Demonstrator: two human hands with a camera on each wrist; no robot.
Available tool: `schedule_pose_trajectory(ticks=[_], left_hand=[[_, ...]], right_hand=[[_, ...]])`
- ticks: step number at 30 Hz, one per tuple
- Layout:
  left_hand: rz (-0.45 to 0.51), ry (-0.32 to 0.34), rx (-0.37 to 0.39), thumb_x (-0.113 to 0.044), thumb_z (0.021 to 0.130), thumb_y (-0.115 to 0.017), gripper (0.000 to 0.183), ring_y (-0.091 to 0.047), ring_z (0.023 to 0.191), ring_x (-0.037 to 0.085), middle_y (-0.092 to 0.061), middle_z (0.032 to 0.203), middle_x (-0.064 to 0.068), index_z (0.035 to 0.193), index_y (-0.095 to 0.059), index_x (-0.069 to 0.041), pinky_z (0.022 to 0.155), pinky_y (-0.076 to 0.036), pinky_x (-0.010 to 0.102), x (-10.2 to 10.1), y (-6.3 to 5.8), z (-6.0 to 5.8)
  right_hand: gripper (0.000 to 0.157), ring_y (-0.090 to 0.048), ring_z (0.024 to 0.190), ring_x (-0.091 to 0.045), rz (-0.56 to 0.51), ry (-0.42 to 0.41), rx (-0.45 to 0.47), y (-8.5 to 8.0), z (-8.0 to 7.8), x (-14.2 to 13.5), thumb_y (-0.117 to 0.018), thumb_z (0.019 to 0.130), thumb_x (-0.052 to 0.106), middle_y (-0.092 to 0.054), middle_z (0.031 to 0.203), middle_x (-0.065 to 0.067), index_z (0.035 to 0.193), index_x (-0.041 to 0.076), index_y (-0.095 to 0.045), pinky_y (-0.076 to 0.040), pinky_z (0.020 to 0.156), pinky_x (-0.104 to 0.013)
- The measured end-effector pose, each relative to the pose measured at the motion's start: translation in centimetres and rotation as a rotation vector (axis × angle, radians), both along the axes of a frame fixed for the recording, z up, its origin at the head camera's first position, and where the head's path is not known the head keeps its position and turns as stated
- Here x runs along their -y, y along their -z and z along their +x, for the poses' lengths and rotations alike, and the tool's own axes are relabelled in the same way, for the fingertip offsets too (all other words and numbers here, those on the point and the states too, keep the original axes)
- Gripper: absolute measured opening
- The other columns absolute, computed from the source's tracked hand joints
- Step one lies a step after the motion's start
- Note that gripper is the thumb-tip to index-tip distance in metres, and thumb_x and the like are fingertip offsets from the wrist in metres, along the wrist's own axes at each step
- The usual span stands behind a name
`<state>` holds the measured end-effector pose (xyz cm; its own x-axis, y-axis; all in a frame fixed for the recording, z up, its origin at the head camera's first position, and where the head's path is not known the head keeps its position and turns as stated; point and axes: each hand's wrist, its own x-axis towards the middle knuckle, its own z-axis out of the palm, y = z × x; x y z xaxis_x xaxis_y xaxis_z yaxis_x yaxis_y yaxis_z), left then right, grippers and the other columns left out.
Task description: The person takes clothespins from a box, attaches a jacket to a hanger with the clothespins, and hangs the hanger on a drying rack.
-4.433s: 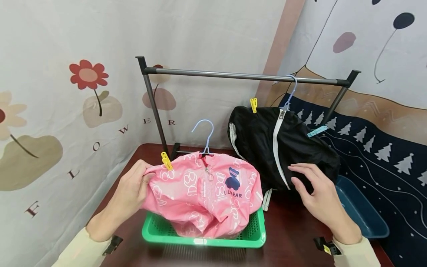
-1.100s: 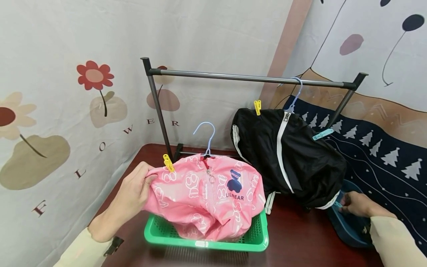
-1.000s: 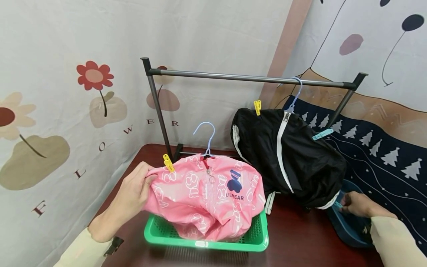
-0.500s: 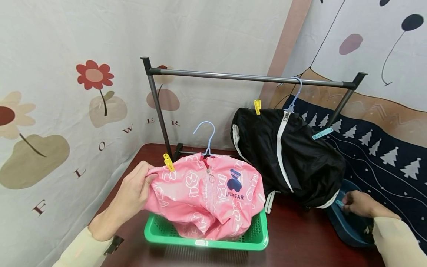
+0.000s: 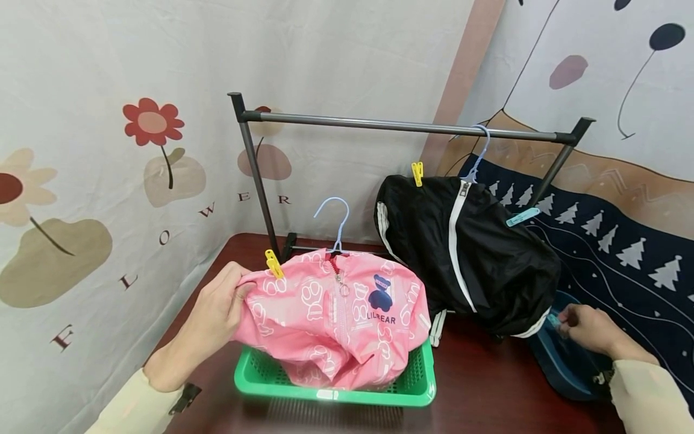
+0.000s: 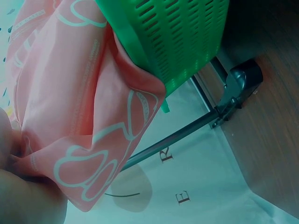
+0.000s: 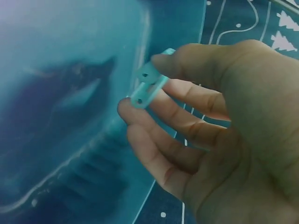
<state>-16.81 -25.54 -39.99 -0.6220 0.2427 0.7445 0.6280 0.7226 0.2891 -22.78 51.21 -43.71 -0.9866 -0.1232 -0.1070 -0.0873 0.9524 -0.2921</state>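
Blue tray (image 5: 564,371) half hidden behind black jacket (image 5: 477,259) and sleeve; left hand (image 6: 18,191) cut off at frame corner; tray inside blurred.

2 jackets (image 5: 333,313) | 4 pegs (image 5: 273,263) (2 yellow) | 2 hangers (image 5: 335,222) | 2 baskets (image 5: 336,395)

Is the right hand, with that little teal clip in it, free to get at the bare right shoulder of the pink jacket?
Probably yes. The right hand pinches a small teal plastic clip, and nothing blocks the dark wooden table toward the pink bear-print jacket.
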Motion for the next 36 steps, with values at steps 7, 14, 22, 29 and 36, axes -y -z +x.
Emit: schedule_pose_trajectory(ticks=[7, 14, 22, 29, 36], left_hand=[[0.007, -0.001, -0.003, 0.011, 0.088, -0.09, 0.035, -0.062, 0.092, 0.012, -0.068, 0.104, 0.003, 0.112, -0.07, -0.004, 0.086, -0.052, 0.012, -0.1, 0.0, 0.1], [0.005, -0.007, 0.002, 0.01, 0.088, -0.09, 0.034, -0.062, 0.092, 0.012, -0.067, 0.104, 0.002, 0.112, -0.071, -0.004, 0.086, -0.052, 0.011, -0.2, 0.0, 0.1], [0.006, -0.008, 0.006, 0.01, 0.088, -0.09, 0.035, -0.061, 0.091, 0.011, -0.067, 0.104, 0.002, 0.112, -0.07, -0.004, 0.085, -0.052, 0.01, -0.1, 0.1, 0.1], [0.008, -0.011, 0.008, 0.01, 0.089, -0.09, 0.034, -0.061, 0.091, 0.01, -0.067, 0.104, 0.001, 0.112, -0.07, -0.004, 0.085, -0.052, 0.009, -0.2, 0.2, 0.0], [0.007, -0.018, 0.022, 0.008, 0.09, -0.09, 0.034, -0.06, 0.091, 0.009, -0.067, 0.104, 0.001, 0.113, -0.07, -0.005, 0.084, -0.052, 0.007, -0.2, 0.2, 0.1]], right_hand=[[0.017, -0.058, 0.077, -0.016, -0.023, 0.055, -0.107, -0.3, 0.8, 0.9, -0.075, 0.106, 0.011, -0.075, 0.091, -0.006, 0.111, -0.005, -0.075, -0.045, 0.066, -0.03], [0.018, -0.057, 0.076, -0.004, -0.041, 0.097, -0.24, -0.8, 1.6, 1.9, -0.078, 0.108, 0.014, -0.078, 0.096, -0.01, 0.114, -0.003, -0.075, -0.045, 0.066, -0.028], [0.022, -0.069, 0.085, -0.009, -0.078, 0.176, -0.281, -1.7, 2.3, 2.8, -0.076, 0.111, 0.018, -0.082, 0.103, -0.017, 0.118, -0.003, -0.075, -0.047, 0.065, -0.023], [0.027, -0.062, 0.082, 0.009, -0.09, 0.187, -0.373, -1.6, 2.8, 3.4, -0.078, 0.111, 0.018, -0.082, 0.11, -0.024, 0.123, -0.005, -0.074, -0.045, 0.064, -0.021], [0.03, -0.04, 0.083, 0.031, -0.141, 0.227, -0.451, -1.8, 4.0, 4.5, -0.075, 0.113, 0.022, -0.082, 0.113, -0.026, 0.13, -0.003, -0.074, -0.043, 0.063, -0.017]])
